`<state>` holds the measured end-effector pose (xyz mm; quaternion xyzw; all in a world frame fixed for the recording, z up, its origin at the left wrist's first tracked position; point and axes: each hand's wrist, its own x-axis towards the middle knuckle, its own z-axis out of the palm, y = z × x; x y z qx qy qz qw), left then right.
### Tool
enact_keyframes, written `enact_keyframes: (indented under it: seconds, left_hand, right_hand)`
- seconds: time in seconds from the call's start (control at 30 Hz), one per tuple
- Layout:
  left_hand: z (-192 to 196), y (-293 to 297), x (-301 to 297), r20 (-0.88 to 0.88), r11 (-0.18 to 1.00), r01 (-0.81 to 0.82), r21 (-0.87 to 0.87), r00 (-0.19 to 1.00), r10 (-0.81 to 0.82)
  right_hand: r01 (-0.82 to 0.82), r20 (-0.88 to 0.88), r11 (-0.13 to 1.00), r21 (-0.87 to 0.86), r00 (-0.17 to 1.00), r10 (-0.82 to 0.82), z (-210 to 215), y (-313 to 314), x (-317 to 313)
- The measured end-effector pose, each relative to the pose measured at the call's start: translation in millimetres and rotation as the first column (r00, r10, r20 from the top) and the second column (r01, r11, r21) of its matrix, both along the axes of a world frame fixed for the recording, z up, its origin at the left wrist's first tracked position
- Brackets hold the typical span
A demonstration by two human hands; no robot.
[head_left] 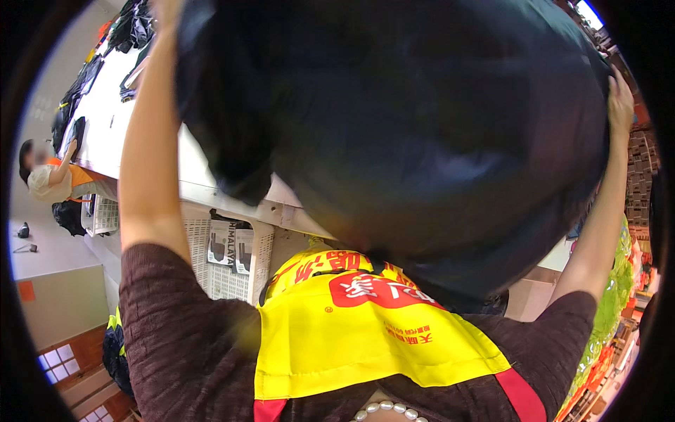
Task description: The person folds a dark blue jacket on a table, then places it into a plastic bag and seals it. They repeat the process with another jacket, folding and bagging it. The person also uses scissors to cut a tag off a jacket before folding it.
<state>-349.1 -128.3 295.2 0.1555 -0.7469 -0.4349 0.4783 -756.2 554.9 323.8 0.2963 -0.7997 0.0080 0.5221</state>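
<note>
A large dark navy garment is held up close to the camera and fills most of the view. My left hand grips its upper left edge, near the top of the picture. My right hand clutches its right edge. Both my arms are raised, in dark brown sleeves, over a yellow and red apron. The garment hangs over a long white table and hides most of it.
Dark clothes lie piled at the table's far end. A white perforated basket with packaged items stands under the table. Another person in orange sits at the left. Colourful goods line the right side.
</note>
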Motion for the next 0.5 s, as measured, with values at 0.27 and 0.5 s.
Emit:
enact_keyframes:
  seconds: [0.27, 0.5]
  left_hand:
    - [-120, 32, 31, 0.129, 0.908, 0.100, -0.406, 0.990, -0.052]
    - [-324, 57, 156, 0.662, 0.981, -0.079, -0.175, 0.728, 0.176]
  right_hand:
    - [-0.267, 0.563, 0.838, -0.475, 0.640, 0.523, -134, -128, 245]
    - [-0.309, 0.861, 0.910, -0.277, 0.341, 0.378, -275, -137, 417]
